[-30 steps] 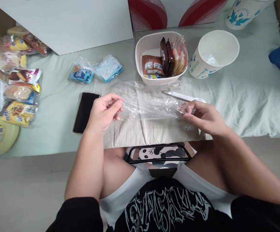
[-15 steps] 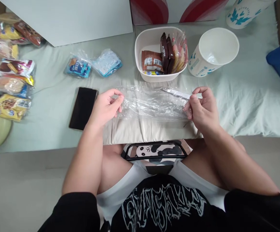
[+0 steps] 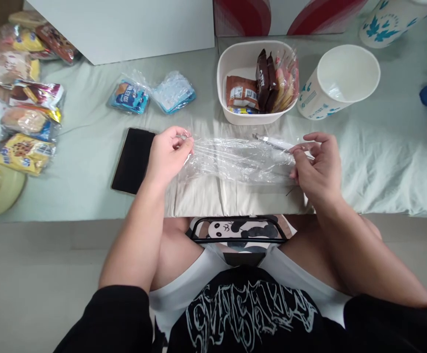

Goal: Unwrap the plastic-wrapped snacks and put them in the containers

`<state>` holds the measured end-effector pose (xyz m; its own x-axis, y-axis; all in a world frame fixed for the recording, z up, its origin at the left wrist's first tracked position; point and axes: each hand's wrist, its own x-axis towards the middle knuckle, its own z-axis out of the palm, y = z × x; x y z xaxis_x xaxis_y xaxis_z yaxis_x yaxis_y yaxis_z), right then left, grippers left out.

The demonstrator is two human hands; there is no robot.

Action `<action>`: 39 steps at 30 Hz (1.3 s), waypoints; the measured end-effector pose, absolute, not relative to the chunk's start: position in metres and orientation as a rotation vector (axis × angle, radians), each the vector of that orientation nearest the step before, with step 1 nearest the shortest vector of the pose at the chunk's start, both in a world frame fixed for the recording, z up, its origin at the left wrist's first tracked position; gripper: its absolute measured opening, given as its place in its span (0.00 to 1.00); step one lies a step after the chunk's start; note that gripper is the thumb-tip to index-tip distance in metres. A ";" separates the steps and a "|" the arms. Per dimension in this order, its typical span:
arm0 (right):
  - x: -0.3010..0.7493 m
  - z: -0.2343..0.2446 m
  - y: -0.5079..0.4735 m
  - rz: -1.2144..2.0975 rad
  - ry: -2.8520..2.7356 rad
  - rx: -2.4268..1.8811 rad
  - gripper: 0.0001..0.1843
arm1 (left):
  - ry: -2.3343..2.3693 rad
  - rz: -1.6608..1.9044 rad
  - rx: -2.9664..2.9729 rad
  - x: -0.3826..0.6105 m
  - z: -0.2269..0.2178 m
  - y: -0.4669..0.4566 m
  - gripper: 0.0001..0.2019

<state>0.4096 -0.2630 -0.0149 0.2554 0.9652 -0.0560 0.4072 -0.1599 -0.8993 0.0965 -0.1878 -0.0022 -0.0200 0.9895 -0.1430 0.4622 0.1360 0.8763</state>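
A sheet of crinkled clear plastic film (image 3: 228, 159), perhaps a flat bag, lies stretched sideways between my two hands. My left hand (image 3: 172, 151) pinches its left end between thumb and fingers. In my right hand (image 3: 318, 164), thumb and fingers are closed on a slim white tool (image 3: 278, 142) with a narrow metal tip pointing left. That tip lies along the film's upper edge; the kind of tool is not clear. Whether the right fingers also grip the film's right end I cannot tell.
Beyond the film stands a white tub (image 3: 231, 115) of wrapped snacks, with a paper cup (image 3: 320, 93) to its right. A phone (image 3: 132, 159) lies by my left wrist. Blue snack packs (image 3: 128, 95) sit behind it; several wrapped snacks (image 3: 25, 152) are at far left.
The view has shifted slightly, so the table things appear further right. The tool's tip now looks turned differently, and the film's left end is pulled into straighter folds at my left fingers.
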 end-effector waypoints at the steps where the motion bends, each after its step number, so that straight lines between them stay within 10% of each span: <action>1: 0.410 -0.016 -0.263 0.833 -1.303 -1.723 0.16 | 1.639 0.797 1.499 0.096 -0.004 -0.188 0.02; 10: 0.412 -0.019 -0.270 0.440 -1.717 -1.886 0.25 | 1.811 0.717 1.759 0.101 -0.007 -0.186 0.04; 17: 0.404 -0.019 -0.281 0.179 -1.992 -1.838 0.34 | 1.583 0.629 1.822 0.105 -0.007 -0.192 0.24; 33: 0.364 0.025 -0.254 1.224 -2.181 -1.337 0.50 | 0.798 0.403 1.204 0.113 0.013 -0.200 0.22; 39: 0.347 0.018 -0.237 1.533 -2.203 -1.275 0.11 | 0.759 0.368 1.290 0.110 0.014 -0.199 0.23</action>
<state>0.3468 -0.2369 0.0179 -0.6199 0.7192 -0.3139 0.5443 0.1058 -0.8322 0.1100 -0.1993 0.0143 0.7093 0.6386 -0.2985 0.1619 0.2646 0.9507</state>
